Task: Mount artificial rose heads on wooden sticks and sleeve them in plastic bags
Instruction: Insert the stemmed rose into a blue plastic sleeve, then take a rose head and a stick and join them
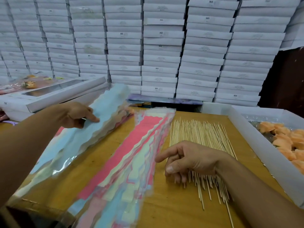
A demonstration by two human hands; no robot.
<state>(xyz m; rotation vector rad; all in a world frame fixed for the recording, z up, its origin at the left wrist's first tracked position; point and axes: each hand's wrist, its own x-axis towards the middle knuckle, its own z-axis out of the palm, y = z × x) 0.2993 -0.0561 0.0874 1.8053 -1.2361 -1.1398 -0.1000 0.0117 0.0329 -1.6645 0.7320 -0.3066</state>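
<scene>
Here the wooden sticks (199, 137) lie under my loosely curled, empty right hand (189, 159), while my left hand (79, 115) grips the blue plastic bags (92, 130).

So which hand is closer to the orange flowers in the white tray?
Right hand, over the thin wooden sticks beside the flowers. Left hand is far across, holding blue plastic bags.
</scene>
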